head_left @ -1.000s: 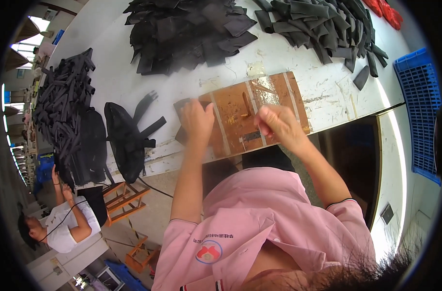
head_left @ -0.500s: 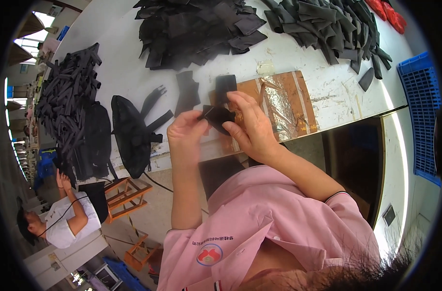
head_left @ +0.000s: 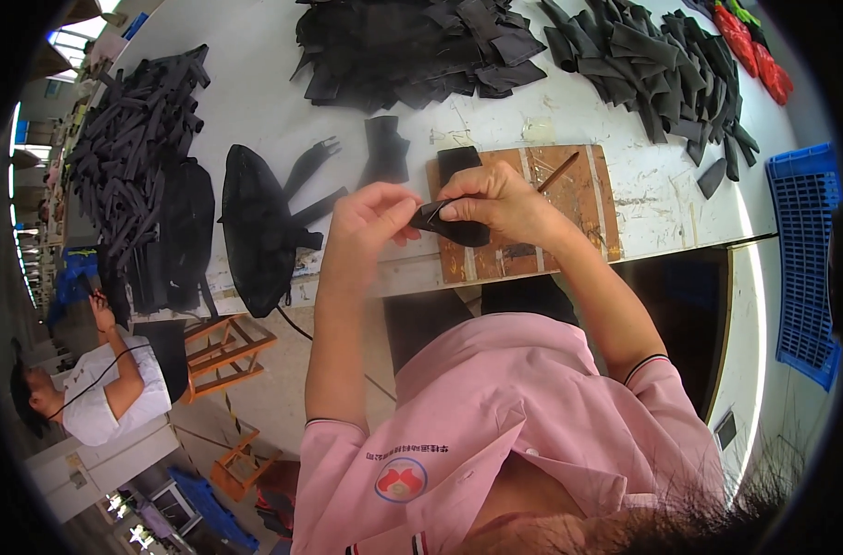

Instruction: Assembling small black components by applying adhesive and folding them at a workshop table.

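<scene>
A small black fabric piece [head_left: 463, 231] is held up over the near edge of the brown board. My right hand [head_left: 503, 199] is closed on it, thumb on top and fingers curled behind. At its left tip, the thumb and forefinger of my left hand [head_left: 368, 222] come together in a pinch; the exact contact there is hard to make out. Just beyond my right hand, another black fabric piece [head_left: 456, 161] lies flat on the board [head_left: 583, 208]. A dark grey cut piece [head_left: 384, 153] lies on the table beyond my left hand.
Piles of black pieces [head_left: 412, 55], grey pieces [head_left: 625, 69] and narrow strips [head_left: 130, 139] cover parts of the white table [head_left: 246, 102]. A black pouch-like item [head_left: 255, 231] lies left, a thin stick [head_left: 558, 172] on the board. A blue crate [head_left: 805, 268] stands right; a co-worker [head_left: 107, 388] sits left.
The held fabric piece has shifted right in the view and turned. My right fingers have curled over it, and my left hand has followed. The whole view has shifted, and the stick now shows.
</scene>
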`<state>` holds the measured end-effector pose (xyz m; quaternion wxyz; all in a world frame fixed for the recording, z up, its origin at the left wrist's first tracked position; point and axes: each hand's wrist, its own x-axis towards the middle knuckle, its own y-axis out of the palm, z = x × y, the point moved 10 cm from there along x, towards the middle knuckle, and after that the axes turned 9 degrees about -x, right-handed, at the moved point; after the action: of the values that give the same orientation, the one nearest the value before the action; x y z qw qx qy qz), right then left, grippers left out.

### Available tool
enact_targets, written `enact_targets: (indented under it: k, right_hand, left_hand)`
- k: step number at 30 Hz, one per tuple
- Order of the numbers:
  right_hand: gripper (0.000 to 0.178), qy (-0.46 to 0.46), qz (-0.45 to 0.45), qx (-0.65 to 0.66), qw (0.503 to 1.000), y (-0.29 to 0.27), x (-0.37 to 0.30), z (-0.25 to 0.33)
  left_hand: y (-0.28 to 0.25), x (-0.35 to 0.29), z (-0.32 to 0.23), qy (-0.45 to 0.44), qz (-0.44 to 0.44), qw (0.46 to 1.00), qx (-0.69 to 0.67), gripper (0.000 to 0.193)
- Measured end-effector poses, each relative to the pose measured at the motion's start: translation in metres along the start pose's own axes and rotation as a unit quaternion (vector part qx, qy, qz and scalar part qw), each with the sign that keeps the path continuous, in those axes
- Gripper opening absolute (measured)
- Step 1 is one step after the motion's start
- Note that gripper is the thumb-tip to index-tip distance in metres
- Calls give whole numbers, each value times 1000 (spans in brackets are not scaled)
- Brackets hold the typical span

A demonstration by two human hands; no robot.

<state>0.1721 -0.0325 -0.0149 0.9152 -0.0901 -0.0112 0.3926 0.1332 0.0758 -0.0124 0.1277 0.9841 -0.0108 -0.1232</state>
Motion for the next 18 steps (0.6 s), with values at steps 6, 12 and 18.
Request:
enact_targets:
  k: [6,12,18]
  right_hand:
    - [19,-20,23,-113,993,0,8,15]
    - [13,-94,-6,-187,978,2,14,30]
    - [14,-115,-137,-266,947,-18,12,38]
  left_hand:
    - [0,-5,-16,-6,7,997,79,11]
    - [-8,-5,-16,27,-10,990,136,8]
    - [-48,-14,-22,55,-136,987,60,4]
